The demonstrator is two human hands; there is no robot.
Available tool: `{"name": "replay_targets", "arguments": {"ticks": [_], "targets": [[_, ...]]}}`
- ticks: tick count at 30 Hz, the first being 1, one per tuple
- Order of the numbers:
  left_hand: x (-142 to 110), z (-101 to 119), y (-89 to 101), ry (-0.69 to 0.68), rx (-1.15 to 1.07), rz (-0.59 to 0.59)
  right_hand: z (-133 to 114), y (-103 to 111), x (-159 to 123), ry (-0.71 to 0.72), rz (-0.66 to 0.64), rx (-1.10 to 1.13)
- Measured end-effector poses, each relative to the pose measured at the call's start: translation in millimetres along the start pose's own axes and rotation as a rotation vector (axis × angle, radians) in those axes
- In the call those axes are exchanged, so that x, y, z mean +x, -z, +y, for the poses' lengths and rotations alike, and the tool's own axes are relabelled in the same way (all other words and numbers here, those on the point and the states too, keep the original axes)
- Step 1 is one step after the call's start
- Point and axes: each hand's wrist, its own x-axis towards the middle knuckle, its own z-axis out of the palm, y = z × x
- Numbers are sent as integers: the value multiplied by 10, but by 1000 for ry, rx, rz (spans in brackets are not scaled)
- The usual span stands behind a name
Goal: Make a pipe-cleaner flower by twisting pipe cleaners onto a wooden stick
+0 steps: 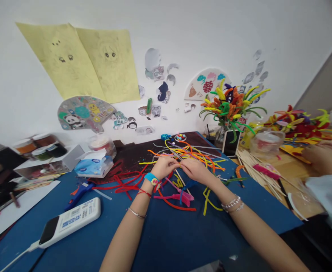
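Observation:
My left hand (163, 169) and my right hand (196, 170) meet fingertip to fingertip above the blue mat. Both are closed in a pinch; a tiny yellowish bit shows between the tips, too small to name. Behind them lies a loose heap of yellow and orange pipe cleaners (208, 160). Red pipe cleaners (123, 184) spread to the left of my left wrist. Below the hands are a pink bundle (185, 198) of fuzzy stems and an orange-red pipe cleaner (180, 207). Yellow pipe cleaners (206, 200) lie beside my right forearm.
At left are a blue glue gun (79, 194), a white power bank (71, 220) with a cable, and a tissue pack (93, 165). A vase of pipe-cleaner flowers (231, 105) and a phone (230, 143) stand back right. Another person's hand (321, 156) works at far right.

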Motion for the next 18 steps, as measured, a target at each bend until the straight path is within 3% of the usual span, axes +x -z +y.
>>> {"name": "replay_targets", "arguments": {"ticks": [3, 6, 11, 15, 18], "targets": [[-6, -9, 15, 140, -343, -76, -42, 18, 21, -49, 61, 144], [3, -29, 24, 250, -619, -81, -41, 7, 39, -117, 162, 292], [8, -28, 33, 400, -808, -26, -5, -61, 56, -264, 270, 554], [-19, -2, 35, 434, -967, -86, -51, -83, 65, -303, 267, 751], [-36, 29, 1, 375, -1072, -128, -106, -74, 69, -305, 256, 864]]}}
